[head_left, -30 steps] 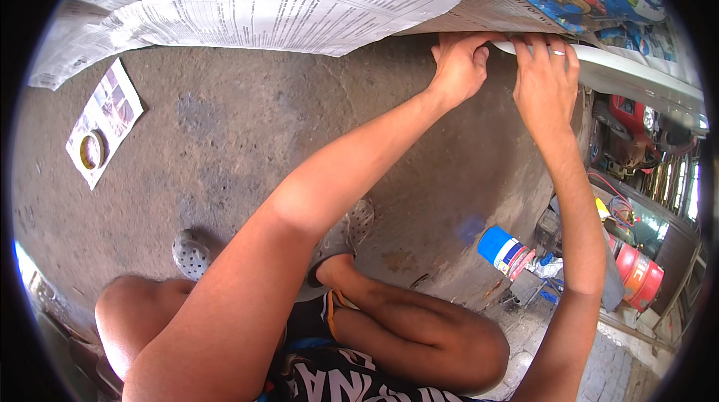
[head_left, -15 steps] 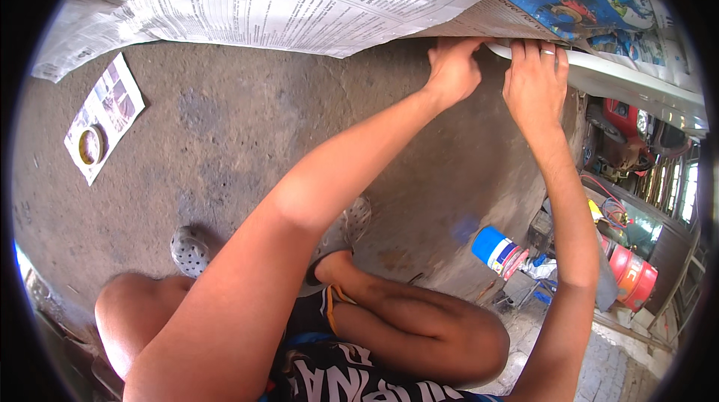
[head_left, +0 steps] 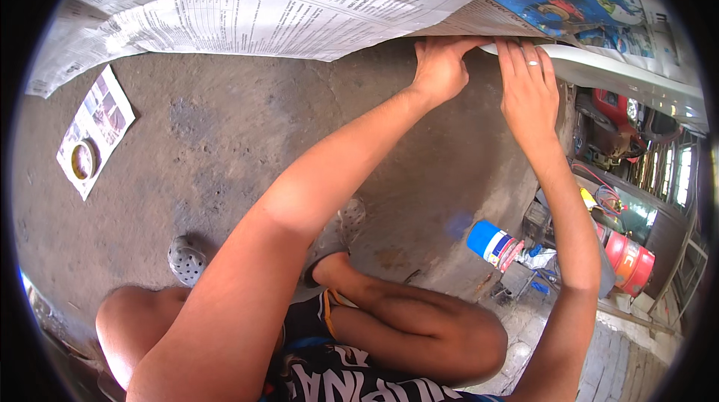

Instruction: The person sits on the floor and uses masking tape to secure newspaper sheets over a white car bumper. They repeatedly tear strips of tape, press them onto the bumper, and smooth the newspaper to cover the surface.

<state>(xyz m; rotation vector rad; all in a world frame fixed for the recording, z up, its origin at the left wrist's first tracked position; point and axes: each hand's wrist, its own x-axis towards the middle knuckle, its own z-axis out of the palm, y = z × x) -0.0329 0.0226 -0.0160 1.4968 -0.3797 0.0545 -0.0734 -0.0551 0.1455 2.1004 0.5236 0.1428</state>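
Note:
Printed newspaper sheets [head_left: 299, 9] cover a large panel across the top of the head view, with a bare white strip [head_left: 599, 65] along its lower right edge. At the newspaper's lower edge, my left hand [head_left: 442, 71] is closed, its thumb stretched right along the edge. Its fingertips are hidden there. Just right of it, my right hand [head_left: 529, 91], with a ring on one finger, lies with fingers stretched out against the left end of the white strip. The sheet beside that strip carries a blue colour picture [head_left: 550, 9].
On the concrete floor [head_left: 247, 117] at left, a roll of tape [head_left: 84, 159] rests on a loose printed sheet [head_left: 112, 106]. To the right are a blue-and-white can [head_left: 487, 241], a red cylindrical container [head_left: 629, 263] and a red machine [head_left: 610, 114]. My grey clogs [head_left: 187, 258] are below.
The view has shifted slightly. My right hand's fingers, bent over the edge before, now lie straighter on it. My left hand stays at the newspaper's edge.

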